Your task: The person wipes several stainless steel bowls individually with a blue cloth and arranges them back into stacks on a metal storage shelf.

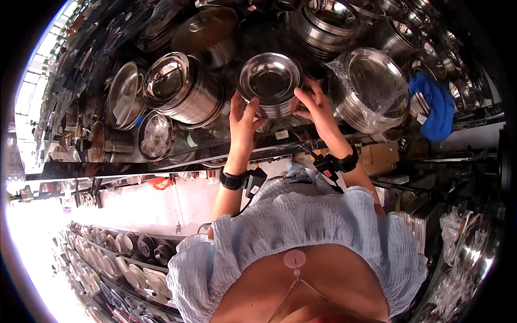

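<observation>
A short stack of shiny stainless steel bowls (270, 78) stands upright in front of me, near the front of a dark shelf (210, 151). My left hand (244, 115) grips its left side, thumb towards the rim. On the opposite side my right hand (319, 107) holds it, with the thumb near the rim and some fingers behind. Whether the stack rests on the shelf or is slightly raised, I cannot tell. To the left leans a taller stack of metal bowls (188, 95). A wide stack of metal dishes (373, 91), partly covered in clear plastic, stands to the right.
A blue cloth (438, 107) hangs over metalware at the right. Small plastic-wrapped dishes (155, 135) sit by the shelf's left front. Behind are a lidded pot (206, 34) and more stacked bowls (327, 30). A cardboard box (379, 158) lies below the shelf edge.
</observation>
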`<state>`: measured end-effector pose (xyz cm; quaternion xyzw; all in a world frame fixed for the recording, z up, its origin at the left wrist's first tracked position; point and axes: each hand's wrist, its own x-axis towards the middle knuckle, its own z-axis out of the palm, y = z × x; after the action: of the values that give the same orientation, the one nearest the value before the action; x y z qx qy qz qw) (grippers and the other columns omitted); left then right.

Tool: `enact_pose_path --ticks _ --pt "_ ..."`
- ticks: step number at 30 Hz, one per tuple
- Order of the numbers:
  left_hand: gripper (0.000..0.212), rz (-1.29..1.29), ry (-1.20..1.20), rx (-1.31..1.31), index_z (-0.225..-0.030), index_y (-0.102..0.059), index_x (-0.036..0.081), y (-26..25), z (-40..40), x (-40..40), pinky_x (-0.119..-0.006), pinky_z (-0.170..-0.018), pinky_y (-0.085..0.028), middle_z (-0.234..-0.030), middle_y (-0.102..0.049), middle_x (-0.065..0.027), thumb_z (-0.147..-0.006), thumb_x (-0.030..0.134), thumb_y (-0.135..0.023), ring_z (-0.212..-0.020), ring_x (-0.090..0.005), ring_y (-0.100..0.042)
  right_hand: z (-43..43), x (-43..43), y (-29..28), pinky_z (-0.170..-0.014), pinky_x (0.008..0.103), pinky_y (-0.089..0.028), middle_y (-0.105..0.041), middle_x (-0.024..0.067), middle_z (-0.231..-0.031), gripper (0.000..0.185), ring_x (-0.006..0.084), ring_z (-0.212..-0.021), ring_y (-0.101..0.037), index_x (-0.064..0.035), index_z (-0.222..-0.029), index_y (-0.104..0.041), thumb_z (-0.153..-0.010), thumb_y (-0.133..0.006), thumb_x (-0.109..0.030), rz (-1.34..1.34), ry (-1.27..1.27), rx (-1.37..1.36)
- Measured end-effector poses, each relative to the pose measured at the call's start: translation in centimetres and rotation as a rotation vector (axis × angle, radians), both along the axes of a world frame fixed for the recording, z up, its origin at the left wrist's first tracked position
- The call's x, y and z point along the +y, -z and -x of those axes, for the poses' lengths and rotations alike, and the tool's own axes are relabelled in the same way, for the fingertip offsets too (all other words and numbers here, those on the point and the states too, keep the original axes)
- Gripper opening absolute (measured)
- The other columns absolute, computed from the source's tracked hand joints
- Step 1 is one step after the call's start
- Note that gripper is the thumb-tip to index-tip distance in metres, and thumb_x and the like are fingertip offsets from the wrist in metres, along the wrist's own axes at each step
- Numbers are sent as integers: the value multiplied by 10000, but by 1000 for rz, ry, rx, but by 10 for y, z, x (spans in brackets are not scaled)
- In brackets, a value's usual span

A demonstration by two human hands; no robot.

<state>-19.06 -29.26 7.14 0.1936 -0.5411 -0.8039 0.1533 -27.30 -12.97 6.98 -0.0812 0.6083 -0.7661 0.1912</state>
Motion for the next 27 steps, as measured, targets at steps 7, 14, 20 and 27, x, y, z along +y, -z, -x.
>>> enact_pose_path --ticks 7,14,20,27 --pt "587 8 -127 32 -1341 -359 -6 12 26 -19 -326 -713 -533 -1049 -557 -64 -886 256 -622 -866 -135 -564 25 -26 5 -793 324 -527 -556 115 -1169 759 168 -974 -591 -60 -1388 -365 -813 -683 -441 -3 -28 -3" --pt "480 17 -183 30 -1236 -465 8 12 45 -36 -324 -703 -522 -992 -567 -53 -884 291 -627 -792 -135 -571 49 -47 12 -821 339 -519 -471 171 -1285 798 234 -1092 -554 -53 -1401 -325 -817 -663 -479 0 -62 42" --pt "470 28 -170 13 -1248 -470 41 12 51 -44 -342 -752 -509 -1017 -555 -56 -902 333 -594 -853 -168 -573 50 -55 -4 -923 403 -465 -408 210 -1342 810 297 -1227 -446 -30 -1408 -287 -835 -653 -470 6 -124 31" --pt "475 -16 -151 38 -1331 -406 40 25 35 -49 -402 -866 -495 -1159 -532 -98 -964 331 -485 -1062 -245 -556 53 -54 -14 -985 447 -358 -507 147 -1272 499 337 -1232 -421 -85 -1282 -494 -868 -619 -333 -446 310 1232"
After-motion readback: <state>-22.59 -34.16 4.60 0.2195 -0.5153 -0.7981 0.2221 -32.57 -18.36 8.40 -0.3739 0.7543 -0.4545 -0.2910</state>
